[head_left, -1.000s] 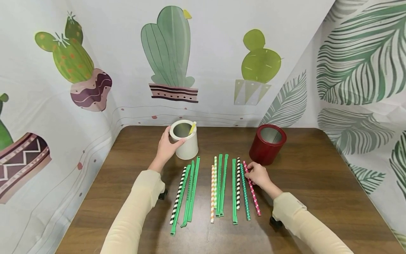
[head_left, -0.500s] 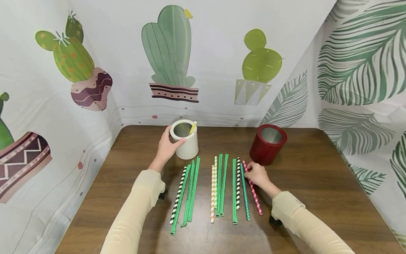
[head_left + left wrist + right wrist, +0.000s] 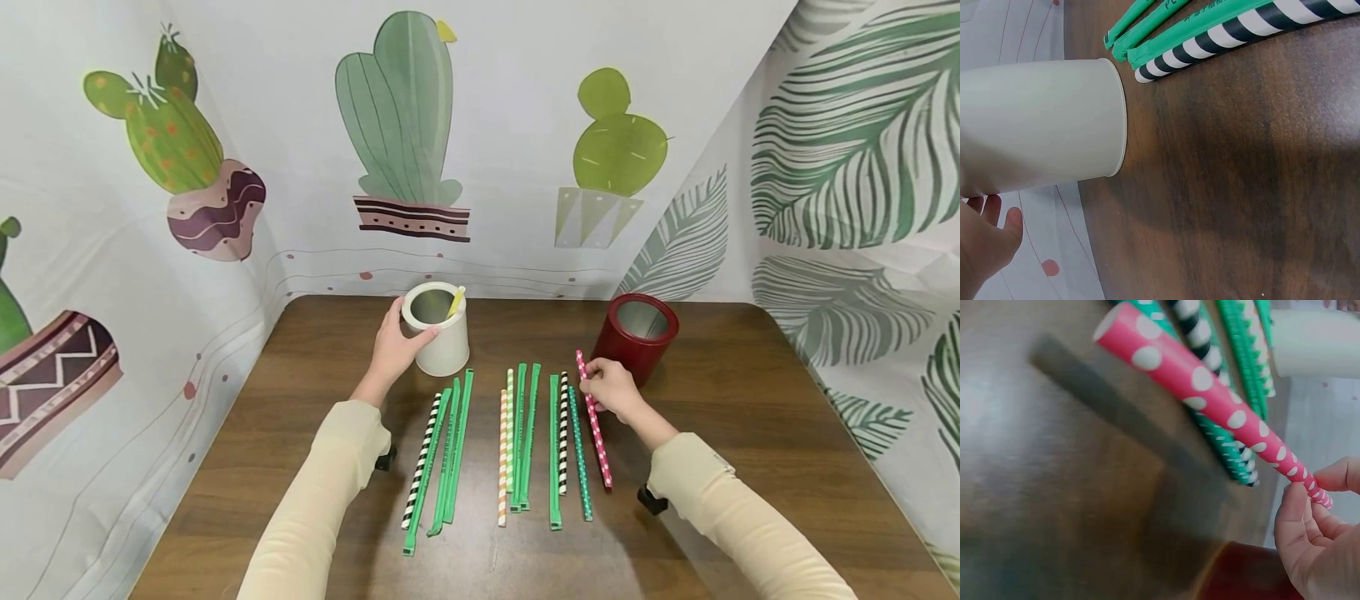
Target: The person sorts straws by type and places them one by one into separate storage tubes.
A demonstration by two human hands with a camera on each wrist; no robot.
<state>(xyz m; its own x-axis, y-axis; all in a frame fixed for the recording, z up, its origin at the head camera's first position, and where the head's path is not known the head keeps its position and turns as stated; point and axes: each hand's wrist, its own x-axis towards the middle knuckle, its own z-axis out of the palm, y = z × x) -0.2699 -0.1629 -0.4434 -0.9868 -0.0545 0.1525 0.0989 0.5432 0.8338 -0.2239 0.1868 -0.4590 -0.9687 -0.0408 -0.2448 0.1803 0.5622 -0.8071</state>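
Note:
My left hand (image 3: 392, 346) grips a white can (image 3: 444, 348) near its rim, thumb in front. A yellow stick-like piece (image 3: 456, 301) pokes out of that can. In the left wrist view the fingers lie along the wall of the can (image 3: 1035, 125). My right hand (image 3: 613, 390) pinches a pink straw with white dots (image 3: 597, 442) near its far end. In the right wrist view the pink straw (image 3: 1204, 394) is lifted off the table, its shadow apart from it. A red can (image 3: 624, 348) stands just behind the right hand and is partly hidden by it.
Several straws lie on the brown table (image 3: 735, 500): green-wrapped ones (image 3: 457, 450), a black-striped one (image 3: 420, 467) at left, another black-striped straw (image 3: 563, 433), a teal dotted straw (image 3: 580, 458), and an orange-striped straw (image 3: 502, 458). A printed cloth (image 3: 510, 167) hangs behind the table.
My right hand has raised the pink straw from the table and shifted it away from me, towards the red can. The left hand stays on the white can.

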